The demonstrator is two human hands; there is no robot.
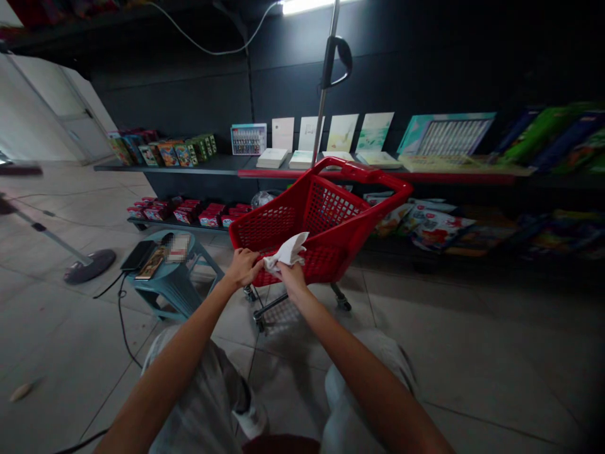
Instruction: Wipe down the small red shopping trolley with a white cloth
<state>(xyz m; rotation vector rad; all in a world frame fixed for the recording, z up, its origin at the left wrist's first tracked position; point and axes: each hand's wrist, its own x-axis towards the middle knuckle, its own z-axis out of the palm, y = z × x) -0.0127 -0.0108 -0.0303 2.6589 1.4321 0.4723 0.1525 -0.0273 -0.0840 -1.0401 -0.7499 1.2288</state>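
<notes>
white cloth [286, 252] at red cart [326, 211], lower middle of frame
right hand [292, 279] pinching cloth against its rim; left hand [243, 267] closed on rim just beside, fingers curled

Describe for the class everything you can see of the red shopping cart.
The red plastic shopping cart is a small basket with perforated mesh walls, carried on a dark metal frame with small castors. A rounded red handle runs along its far end, facing the dark shelves. It stands on the tiled floor. The left hand grips its near rim, and the right hand holds a white cloth against it.
</notes>
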